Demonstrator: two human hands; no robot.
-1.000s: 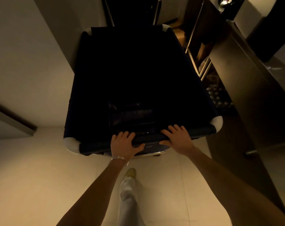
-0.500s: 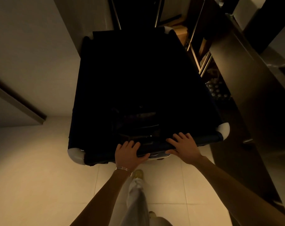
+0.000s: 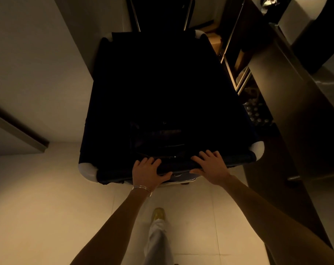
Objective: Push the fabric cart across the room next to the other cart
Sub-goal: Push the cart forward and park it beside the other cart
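The fabric cart [image 3: 97,111] is a deep, dark cloth bin with white corner caps, filling the middle of the head view. Its inside is too dark to make out. My left hand [image 3: 147,173], with thin bangles at the wrist, grips the near rim left of centre. My right hand [image 3: 210,167] holds the same rim further right, fingers spread over the top edge and thumb under it. Just beyond the cart's far end stand two metal uprights [image 3: 187,16] of a dark frame, which may be the other cart.
A pale wall [image 3: 38,64] runs close along the cart's left side. On the right are a wire shelf unit [image 3: 240,77] with boxes and bottles and a steel counter [image 3: 288,88]. Pale floor tiles [image 3: 47,207] lie under me; my foot [image 3: 158,214] is behind the cart.
The cart has rolled forward between the wall and the shelves, its far end now close to the metal uprights. Both hands stay on the near rim, and I have stepped forward.
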